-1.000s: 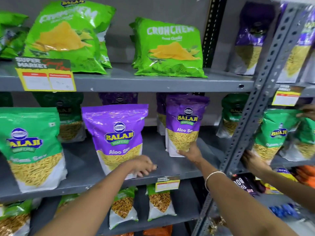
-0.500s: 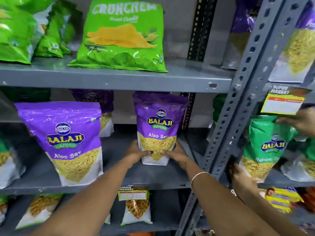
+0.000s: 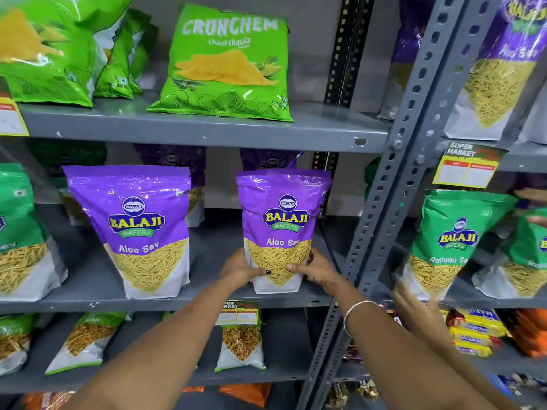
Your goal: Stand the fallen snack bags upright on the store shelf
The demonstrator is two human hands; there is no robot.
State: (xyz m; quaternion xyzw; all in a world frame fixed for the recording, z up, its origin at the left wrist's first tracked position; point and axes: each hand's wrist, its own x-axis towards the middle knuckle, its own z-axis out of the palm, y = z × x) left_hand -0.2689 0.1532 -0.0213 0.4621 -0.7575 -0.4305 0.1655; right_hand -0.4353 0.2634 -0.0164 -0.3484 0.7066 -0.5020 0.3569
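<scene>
A purple Aloo Sev bag (image 3: 282,220) stands upright at the front of the grey middle shelf (image 3: 165,304). My left hand (image 3: 241,269) grips its lower left side and my right hand (image 3: 318,269) grips its lower right side. A second purple Aloo Sev bag (image 3: 139,226) stands upright to the left, apart from both hands. More purple bags stand behind them, mostly hidden.
Green Crunchem bags (image 3: 228,66) stand on the upper shelf. A slotted grey upright post (image 3: 396,179) rises just right of my hands. Beyond it, another person's hand (image 3: 414,303) touches a green Ratlami Sev bag (image 3: 450,238). Small bags fill the lower shelf.
My left hand left the left purple bag and joined my right hand on the right purple bag. That bag has been drawn forward to the shelf's front. The view moved closer.
</scene>
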